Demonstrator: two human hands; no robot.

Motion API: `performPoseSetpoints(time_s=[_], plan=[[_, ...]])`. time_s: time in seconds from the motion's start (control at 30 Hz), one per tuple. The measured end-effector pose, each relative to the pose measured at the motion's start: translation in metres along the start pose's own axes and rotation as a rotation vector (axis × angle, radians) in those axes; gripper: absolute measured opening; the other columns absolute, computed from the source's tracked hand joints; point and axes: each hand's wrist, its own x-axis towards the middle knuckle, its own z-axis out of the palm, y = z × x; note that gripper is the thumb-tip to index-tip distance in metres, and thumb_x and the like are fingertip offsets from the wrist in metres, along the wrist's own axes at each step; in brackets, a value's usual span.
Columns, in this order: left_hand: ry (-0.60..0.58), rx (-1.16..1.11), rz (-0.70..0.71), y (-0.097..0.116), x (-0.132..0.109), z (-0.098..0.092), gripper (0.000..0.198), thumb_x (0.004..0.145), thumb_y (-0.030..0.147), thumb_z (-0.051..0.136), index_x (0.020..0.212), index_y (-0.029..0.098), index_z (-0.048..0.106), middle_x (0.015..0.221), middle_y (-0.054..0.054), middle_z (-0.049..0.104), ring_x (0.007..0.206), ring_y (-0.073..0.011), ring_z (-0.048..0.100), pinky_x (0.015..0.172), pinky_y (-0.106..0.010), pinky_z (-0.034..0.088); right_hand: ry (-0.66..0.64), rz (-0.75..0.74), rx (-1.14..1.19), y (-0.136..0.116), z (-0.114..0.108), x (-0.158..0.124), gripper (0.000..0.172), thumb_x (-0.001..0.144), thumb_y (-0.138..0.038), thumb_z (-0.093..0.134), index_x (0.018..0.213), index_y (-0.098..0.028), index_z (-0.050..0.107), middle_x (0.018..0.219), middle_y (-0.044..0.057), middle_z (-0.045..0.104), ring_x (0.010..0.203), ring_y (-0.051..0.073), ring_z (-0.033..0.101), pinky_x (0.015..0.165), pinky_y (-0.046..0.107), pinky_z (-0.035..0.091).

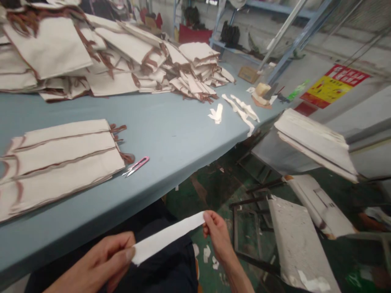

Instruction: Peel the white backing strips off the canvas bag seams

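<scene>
**Item 1: white strip** [168,238]. Flat, long, pale; paper or cloth, can't tell. Held below the table edge, over the lap, running up from lower L to upper R.
- L hand [104,260]: fingers curled in, thumb and forefinger pinched on the strip's lower end.
- R hand [217,232]: fingers closed, tips nipping the strip's upper end; wrist angled down.

**Item 2: table** [171,134]. Blue-grey top, in front of the person.
- Stack of cream bags [61,162], brown trim, laid flat & overlapping, near L edge.
- Pink thread snips [137,165], just beside the stack's R corner, not touching the hands.
- Heaped cream bags [122,57], same brown trim, along the far side, approx. full width.
- Loose white strips [241,108], far R end of table, well apart from the hands.

**Item 3: surroundings.**
- White boards [314,142], tilted, R of table.
- Yellow-red poster [332,87] on the wall.
- Green floor [210,187] w/ pale scraps.
</scene>
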Motion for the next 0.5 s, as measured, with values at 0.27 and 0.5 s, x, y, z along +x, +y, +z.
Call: performPoseSetpoints(time_s=[0.27, 0.5], plan=[[-0.113, -0.091, 0.127, 0.040, -0.034, -0.010, 0.057, 0.092, 0.072, 0.064, 0.075, 0.019, 0.055, 0.057, 0.004, 0.055, 0.054, -0.0108, 0.037, 0.054, -0.025, 0.026, 0.004, -0.145, -0.049, -0.059, 0.001, -0.011, 0.061, 0.068, -0.075, 0.086, 0.076, -0.019, 0.064, 0.053, -0.008, 0.051, 0.049, 0.008, 0.045, 0.049, 0.021, 0.038], [-0.175, -0.142, 0.188, 0.034, -0.053, -0.015, 0.053, 0.095, 0.069, 0.063, 0.082, 0.017, 0.062, 0.065, 0.003, 0.058, 0.059, -0.0115, 0.040, 0.056, -0.025, 0.028, -0.047, -0.214, -0.202, -0.071, 0.015, -0.017, 0.059, 0.067, -0.072, 0.088, 0.076, -0.017, 0.068, 0.054, -0.006, 0.053, 0.049, 0.009, 0.046, 0.049, 0.022, 0.039]])
